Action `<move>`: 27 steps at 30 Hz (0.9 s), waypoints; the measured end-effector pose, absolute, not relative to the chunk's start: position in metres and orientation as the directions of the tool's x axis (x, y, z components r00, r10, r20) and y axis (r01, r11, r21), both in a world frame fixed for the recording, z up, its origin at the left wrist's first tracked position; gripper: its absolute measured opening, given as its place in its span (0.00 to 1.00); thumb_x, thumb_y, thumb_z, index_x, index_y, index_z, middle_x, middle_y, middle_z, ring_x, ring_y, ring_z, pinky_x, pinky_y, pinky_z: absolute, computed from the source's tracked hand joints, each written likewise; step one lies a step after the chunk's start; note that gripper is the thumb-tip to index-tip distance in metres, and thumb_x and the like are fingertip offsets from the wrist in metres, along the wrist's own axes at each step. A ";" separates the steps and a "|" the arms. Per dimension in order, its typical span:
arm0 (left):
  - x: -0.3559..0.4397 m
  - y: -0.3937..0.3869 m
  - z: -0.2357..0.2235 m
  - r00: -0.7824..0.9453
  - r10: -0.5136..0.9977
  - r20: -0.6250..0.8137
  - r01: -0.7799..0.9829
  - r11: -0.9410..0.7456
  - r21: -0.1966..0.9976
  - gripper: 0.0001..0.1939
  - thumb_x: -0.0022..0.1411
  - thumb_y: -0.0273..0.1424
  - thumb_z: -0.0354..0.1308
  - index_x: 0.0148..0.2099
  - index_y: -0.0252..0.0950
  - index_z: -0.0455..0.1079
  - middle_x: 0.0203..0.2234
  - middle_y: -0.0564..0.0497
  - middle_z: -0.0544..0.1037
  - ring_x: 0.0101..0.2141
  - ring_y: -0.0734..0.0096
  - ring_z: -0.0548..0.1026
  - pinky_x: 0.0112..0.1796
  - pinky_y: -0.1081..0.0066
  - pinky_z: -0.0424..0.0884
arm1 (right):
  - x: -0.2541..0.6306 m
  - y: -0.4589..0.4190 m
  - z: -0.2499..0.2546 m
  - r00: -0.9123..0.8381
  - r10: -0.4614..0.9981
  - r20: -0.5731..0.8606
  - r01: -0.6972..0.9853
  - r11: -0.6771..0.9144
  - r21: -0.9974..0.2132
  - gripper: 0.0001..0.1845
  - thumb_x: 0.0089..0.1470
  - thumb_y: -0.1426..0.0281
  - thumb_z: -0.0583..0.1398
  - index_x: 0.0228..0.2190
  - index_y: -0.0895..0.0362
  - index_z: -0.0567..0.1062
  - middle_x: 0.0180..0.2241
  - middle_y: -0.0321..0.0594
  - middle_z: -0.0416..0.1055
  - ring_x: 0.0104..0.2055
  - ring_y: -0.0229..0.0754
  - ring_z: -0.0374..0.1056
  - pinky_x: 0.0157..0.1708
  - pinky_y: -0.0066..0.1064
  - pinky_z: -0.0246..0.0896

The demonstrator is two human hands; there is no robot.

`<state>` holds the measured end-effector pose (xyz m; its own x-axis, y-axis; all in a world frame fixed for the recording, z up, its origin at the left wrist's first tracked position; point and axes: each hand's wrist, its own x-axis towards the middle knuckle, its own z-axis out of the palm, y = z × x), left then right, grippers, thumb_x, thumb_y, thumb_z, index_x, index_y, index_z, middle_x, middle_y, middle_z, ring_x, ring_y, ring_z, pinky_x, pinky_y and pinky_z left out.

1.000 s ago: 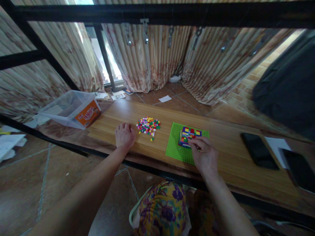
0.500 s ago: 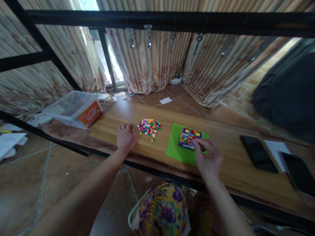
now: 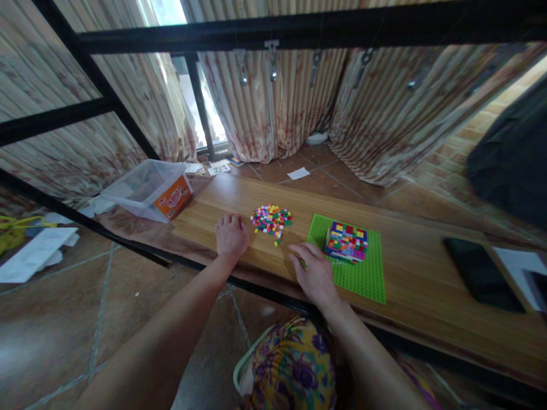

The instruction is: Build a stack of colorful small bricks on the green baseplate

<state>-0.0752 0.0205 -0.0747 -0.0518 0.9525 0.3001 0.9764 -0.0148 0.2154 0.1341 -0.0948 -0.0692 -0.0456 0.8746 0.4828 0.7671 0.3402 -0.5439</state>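
Note:
My left hand (image 3: 231, 234) rests on the wooden table (image 3: 410, 267) with its fingers curled, holding nothing, just left of a pile of small coloured bricks (image 3: 270, 218). My right hand (image 3: 313, 272) lies near the table's front edge, between the pile and the green baseplate (image 3: 363, 278). Its fingers are pinched on a small green brick (image 3: 302, 263). A block of stacked coloured bricks (image 3: 346, 241) stands on the baseplate, to the right of my right hand and apart from it.
A clear plastic tub with an orange label (image 3: 150, 196) sits at the table's left end. A dark phone (image 3: 482, 274) lies at the right. Black metal frame bars (image 3: 273, 25) cross above. Curtains hang behind, papers lie on the tiled floor.
My right hand has left the brick block and moved left and toward me, now beside the loose pile. My left hand has stayed put. The view has shifted to the left.

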 end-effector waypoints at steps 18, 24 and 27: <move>-0.076 0.021 -0.077 -0.065 0.950 0.305 0.969 -0.013 0.248 0.17 0.67 0.31 0.48 0.52 0.33 0.73 0.50 0.39 0.77 0.52 0.51 0.71 0.53 0.55 0.65 | 0.111 -0.057 -0.085 -0.060 0.950 0.306 0.889 0.190 -0.417 0.10 0.63 0.73 0.57 0.37 0.54 0.79 0.39 0.44 0.73 0.43 0.46 0.68 0.43 0.35 0.64; -0.076 0.021 -0.076 -0.059 0.950 0.306 0.971 -0.016 0.237 0.18 0.66 0.30 0.47 0.52 0.32 0.73 0.49 0.38 0.77 0.52 0.50 0.71 0.53 0.55 0.65 | 0.119 -0.068 -0.082 -0.062 0.936 0.348 0.844 0.235 -0.481 0.07 0.60 0.76 0.57 0.35 0.56 0.76 0.36 0.44 0.74 0.42 0.47 0.69 0.44 0.36 0.64; -0.075 0.021 -0.075 -0.060 0.952 0.301 0.972 -0.012 0.233 0.18 0.66 0.30 0.47 0.52 0.33 0.73 0.49 0.38 0.77 0.52 0.50 0.71 0.52 0.55 0.66 | 0.123 -0.073 -0.080 -0.065 0.928 0.367 0.800 0.268 -0.537 0.08 0.60 0.78 0.57 0.35 0.56 0.76 0.34 0.43 0.74 0.40 0.47 0.70 0.42 0.35 0.64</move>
<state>-0.0755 0.0211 -0.0754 -0.0605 0.9518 0.3008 0.9725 -0.0117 0.2326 0.1231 -0.0728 -0.0800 -0.0650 0.9280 0.3669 0.7998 0.2683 -0.5370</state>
